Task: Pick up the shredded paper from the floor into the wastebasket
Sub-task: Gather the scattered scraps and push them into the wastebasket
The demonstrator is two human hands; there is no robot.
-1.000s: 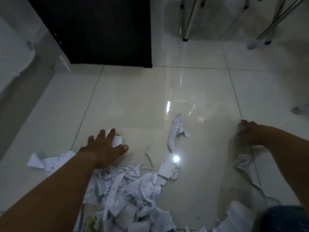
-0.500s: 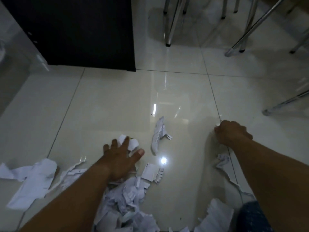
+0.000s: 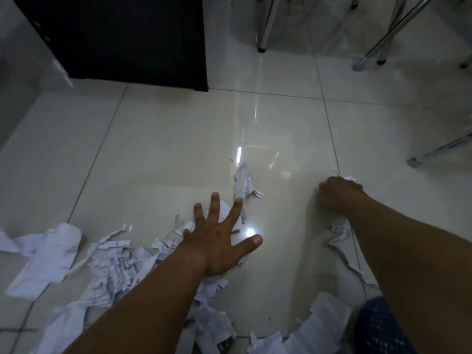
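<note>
Torn white paper lies scattered on the glossy tiled floor. The main heap (image 3: 120,274) spreads under and left of my left forearm. My left hand (image 3: 219,236) is spread flat, fingers apart, pressing on scraps, its fingertips touching a crumpled strip (image 3: 244,182). My right hand (image 3: 337,194) is curled into a fist around a small bit of paper (image 3: 348,178) that pokes out behind the knuckles. More torn pieces (image 3: 339,233) lie under my right forearm. No wastebasket is in view.
A dark cabinet (image 3: 122,39) stands at the back left. Metal chair legs (image 3: 265,24) rise at the back right, with another leg (image 3: 439,152) at the right edge. Larger paper sheets (image 3: 48,254) lie at the far left and along the bottom (image 3: 319,325).
My left hand has slid to the right over the scraps and spread its fingers toward the crumpled strip. My right hand stays fisted on its scrap. The view has shifted slightly.
</note>
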